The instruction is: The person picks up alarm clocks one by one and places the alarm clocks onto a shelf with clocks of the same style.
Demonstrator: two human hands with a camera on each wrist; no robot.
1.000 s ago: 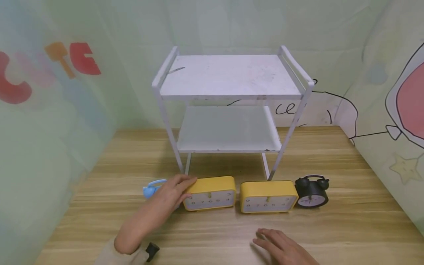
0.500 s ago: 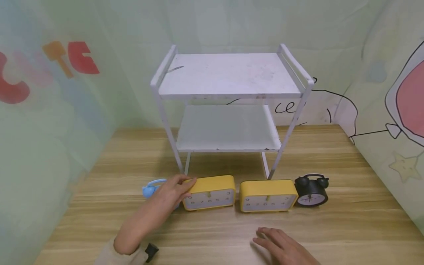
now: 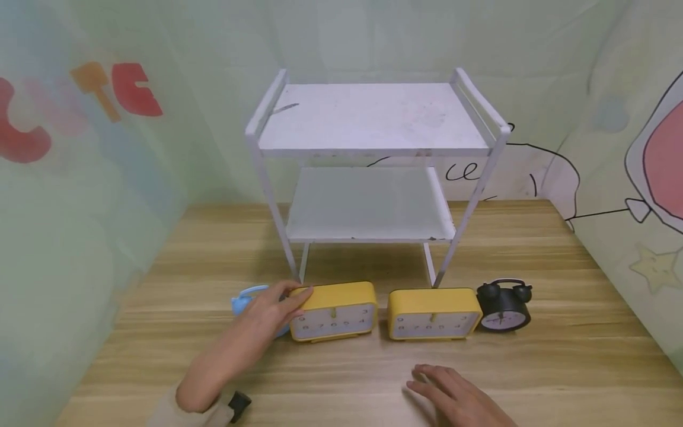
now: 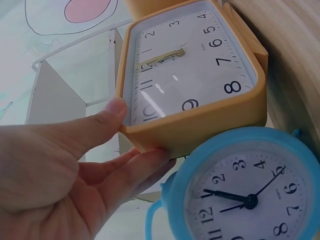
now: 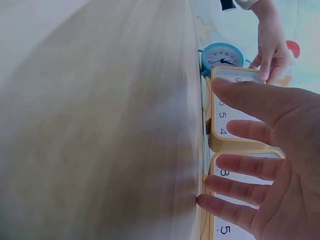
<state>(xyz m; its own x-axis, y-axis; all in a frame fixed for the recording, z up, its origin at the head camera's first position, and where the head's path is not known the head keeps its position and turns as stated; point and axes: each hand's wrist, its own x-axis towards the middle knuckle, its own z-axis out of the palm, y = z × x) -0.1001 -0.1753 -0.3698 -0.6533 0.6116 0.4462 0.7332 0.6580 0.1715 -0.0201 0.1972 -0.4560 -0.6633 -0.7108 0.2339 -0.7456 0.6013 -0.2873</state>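
Observation:
My left hand (image 3: 274, 308) pinches the upper left corner of a yellow rectangular clock (image 3: 336, 320). In the left wrist view, the thumb lies at the front edge of this yellow clock (image 4: 200, 127) and the other fingers go behind it. Beside it is a round light-blue alarm clock (image 4: 177, 200), mostly covered by the left hand in the head view. A second yellow clock (image 3: 434, 314) stands just to the right, a narrow gap away. My right hand (image 3: 456, 397) is over the table in front of that clock, fingers spread and holding nothing.
A black twin-bell alarm clock (image 3: 503, 305) stands at the right end of the row. Behind the clocks rises a white two-tier shelf (image 3: 368, 118) on the wooden table (image 3: 533, 249). Printed cloth walls (image 3: 107, 207) border the table.
The left yellow clock has shifted slightly left with my left hand, and the gap to the second yellow clock is a little wider. My right hand stays in place.

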